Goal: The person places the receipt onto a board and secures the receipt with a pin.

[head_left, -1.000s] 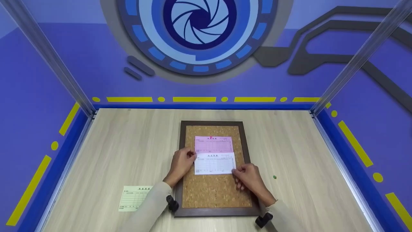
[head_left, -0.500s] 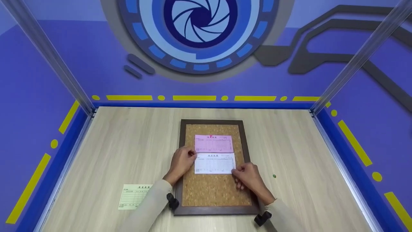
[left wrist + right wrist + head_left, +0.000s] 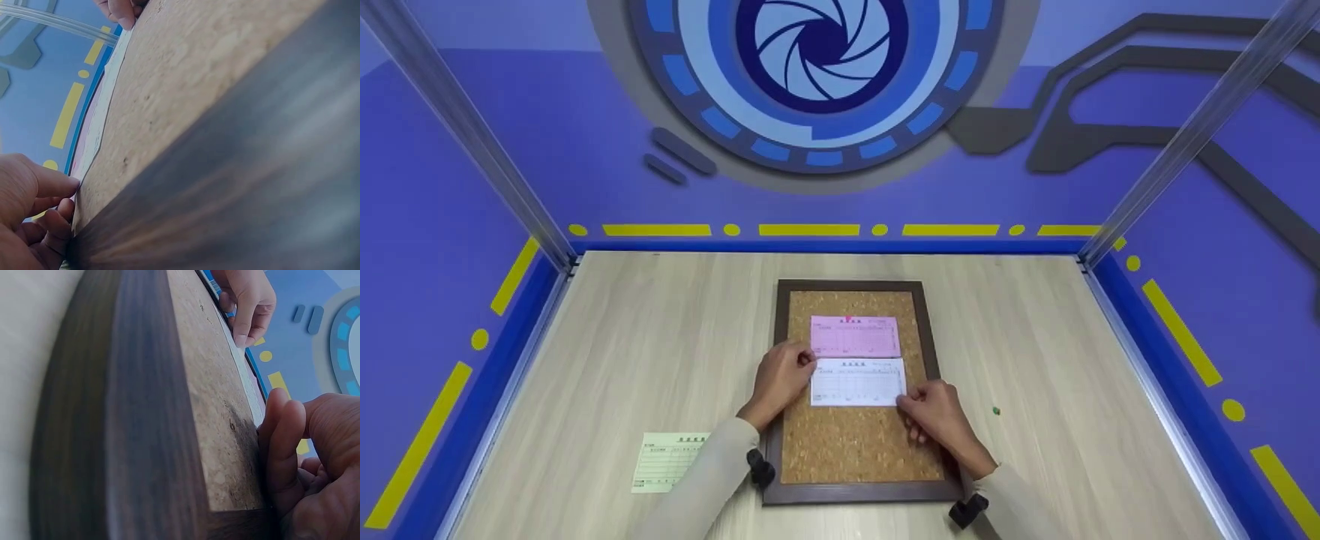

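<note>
pale green slip [image 3: 666, 459]: flat on the wooden table [image 3: 547, 405], lower left of the frame; its right end hidden by the left sleeve [image 3: 697, 480].
left hand [image 3: 781, 381]: centre of the frame, across the board's left edge; thumb and finger brought together, pinching the white slip [image 3: 856, 384] at its upper left corner, the other fingers curled in.
cork board [image 3: 847, 446]: dark-framed, lying upright in the picture, from the centre down to the lower middle.
pink slip [image 3: 855, 341]: on the cork, just above the frame's lower half; a red pin [image 3: 848, 319] sits at the middle of its top edge.
white slip: centre of the frame, along the cork, directly below the pink slip.
right hand [image 3: 939, 414]: right of centre; thumb and finger closed on the white slip's lower right corner, the rest bent beneath.
small green object [image 3: 997, 411]: on the table, right of the board; too small to identify.
</note>
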The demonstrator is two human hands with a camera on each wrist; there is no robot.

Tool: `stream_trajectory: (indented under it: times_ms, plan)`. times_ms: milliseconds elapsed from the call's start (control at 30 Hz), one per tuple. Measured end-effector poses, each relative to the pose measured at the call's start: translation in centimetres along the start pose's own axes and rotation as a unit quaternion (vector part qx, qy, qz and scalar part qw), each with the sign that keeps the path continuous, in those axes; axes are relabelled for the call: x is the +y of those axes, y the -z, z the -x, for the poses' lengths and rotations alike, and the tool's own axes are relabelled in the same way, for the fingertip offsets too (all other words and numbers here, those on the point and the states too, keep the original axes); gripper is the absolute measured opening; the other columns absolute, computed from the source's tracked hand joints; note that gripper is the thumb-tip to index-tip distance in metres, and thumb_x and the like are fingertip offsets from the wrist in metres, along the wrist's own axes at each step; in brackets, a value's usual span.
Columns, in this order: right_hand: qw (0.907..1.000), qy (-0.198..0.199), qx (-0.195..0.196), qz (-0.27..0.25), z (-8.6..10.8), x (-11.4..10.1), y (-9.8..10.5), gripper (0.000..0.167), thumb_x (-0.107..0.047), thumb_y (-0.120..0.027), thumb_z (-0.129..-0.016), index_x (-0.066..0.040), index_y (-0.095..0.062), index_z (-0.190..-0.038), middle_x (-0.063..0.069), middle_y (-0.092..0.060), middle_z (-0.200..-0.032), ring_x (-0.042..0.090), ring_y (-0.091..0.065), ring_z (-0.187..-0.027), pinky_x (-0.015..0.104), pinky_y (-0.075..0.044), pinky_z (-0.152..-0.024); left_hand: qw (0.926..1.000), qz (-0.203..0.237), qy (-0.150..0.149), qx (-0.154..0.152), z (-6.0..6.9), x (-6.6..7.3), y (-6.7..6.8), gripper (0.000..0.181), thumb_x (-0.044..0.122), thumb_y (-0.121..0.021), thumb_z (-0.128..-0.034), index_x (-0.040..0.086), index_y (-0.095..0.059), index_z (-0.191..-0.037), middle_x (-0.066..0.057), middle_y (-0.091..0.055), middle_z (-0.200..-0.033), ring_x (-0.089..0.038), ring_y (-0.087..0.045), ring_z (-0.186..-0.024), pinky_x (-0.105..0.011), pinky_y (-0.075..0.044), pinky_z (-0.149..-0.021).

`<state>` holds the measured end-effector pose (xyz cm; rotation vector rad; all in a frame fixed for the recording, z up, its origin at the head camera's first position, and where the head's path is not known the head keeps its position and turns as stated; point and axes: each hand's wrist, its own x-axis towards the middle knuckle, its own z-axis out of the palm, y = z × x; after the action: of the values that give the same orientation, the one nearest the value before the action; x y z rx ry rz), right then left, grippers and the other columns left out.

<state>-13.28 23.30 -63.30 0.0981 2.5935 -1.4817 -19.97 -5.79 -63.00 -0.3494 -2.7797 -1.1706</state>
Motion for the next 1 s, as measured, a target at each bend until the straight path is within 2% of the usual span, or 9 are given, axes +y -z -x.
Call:
stream_trajectory:
  times_ms: [467,733,867,1000]
  plan:
    - [1.0000,0.000,0.004,0.005,0.23,0.18,-0.25,0.029,-0.008,-0.070,-0.096,-0.008,-0.064,-0.068,0.000,-0.064,-0.055,0.012,-0.061,-0.039,0.026,-0.051,-0.038,0.9999,0.012,-0.002,0.005,0.16,-0.27,-0.17,0.014,0.000,-0.081,-0.0933,0.009,-0.074,-0.085,0.001,-0.065,-0.083,-0.013,-0.058,-0.077,-0.031,-0.050,-0.069]
    - [0.9996,-0.007,0.024,0.009,0.55,-0.38,-0.36,0.028,-0.009,-0.071,-0.095,-0.009,-0.063,-0.068,0.000,-0.063,-0.054,0.012,-0.060,-0.038,0.027,-0.050,-0.036,1.0000,0.006,0.005,0.001,0.08,-0.17,-0.23,0.014,0.001,-0.081,-0.0938,0.009,-0.074,-0.085,0.001,-0.066,-0.084,-0.012,-0.059,-0.077,-0.032,-0.051,-0.070]
    - [0.9983,0.004,0.043,0.039,0.62,-0.60,-0.35,0.029,-0.010,-0.073,-0.096,-0.010,-0.063,-0.068,-0.002,-0.060,-0.052,0.010,-0.058,-0.037,0.026,-0.047,-0.036,0.9999,0.008,0.006,0.003,-0.04,-0.07,-0.22,0.014,0.002,-0.081,-0.0940,0.009,-0.074,-0.085,0.001,-0.066,-0.083,-0.013,-0.058,-0.077,-0.032,-0.051,-0.070]
    - [0.9908,0.041,0.085,0.098,0.44,-0.58,-0.33,0.027,-0.010,-0.078,-0.096,-0.010,-0.064,-0.072,-0.006,-0.058,-0.057,0.008,-0.055,-0.045,0.023,-0.042,-0.041,0.9999,0.007,0.001,0.008,-0.21,-0.10,-0.28,0.015,0.002,-0.080,-0.0935,0.010,-0.074,-0.083,0.001,-0.066,-0.082,-0.013,-0.058,-0.076,-0.033,-0.050,-0.069]
